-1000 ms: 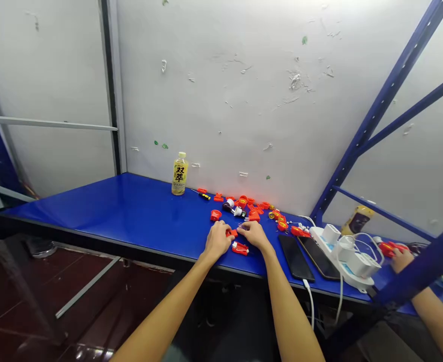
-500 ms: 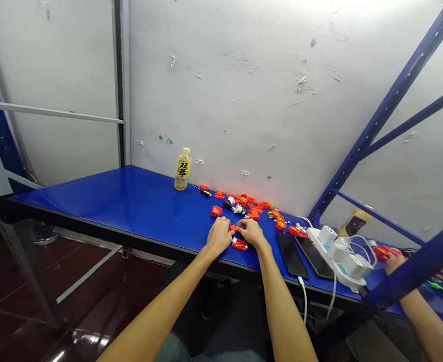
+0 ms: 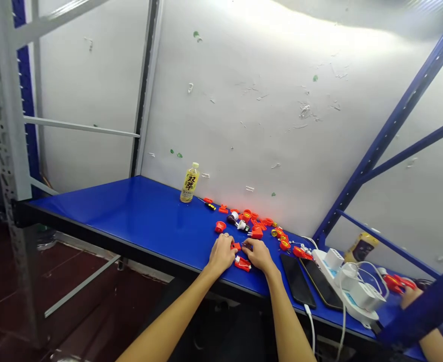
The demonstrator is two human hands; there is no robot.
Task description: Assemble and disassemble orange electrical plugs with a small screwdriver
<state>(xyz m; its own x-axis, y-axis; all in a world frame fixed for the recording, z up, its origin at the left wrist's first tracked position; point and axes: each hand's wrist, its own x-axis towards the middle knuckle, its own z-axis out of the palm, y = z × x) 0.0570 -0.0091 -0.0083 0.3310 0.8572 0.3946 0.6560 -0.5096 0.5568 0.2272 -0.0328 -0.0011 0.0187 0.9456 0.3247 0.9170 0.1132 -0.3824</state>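
On the blue table, my left hand is closed on a small red plastic part near the front edge. Just right of that part, my right hand has its fingers curled in a pinch; whatever is between them is too small to make out. A red piece with a white end lies between my hands, closer to me. Beyond them sit a round red cup-shaped part and a red part with prongs.
Along the wall lie several red and yellow parts, a screwdriver and a drink bottle. To the right are two phones and a power strip with chargers. Past a blue post, another person's hand touches red parts.
The camera view has shifted, so the table appears lower and slightly to the right. My right fingertips have drawn slightly away from the red part; my left hand keeps hold of it.
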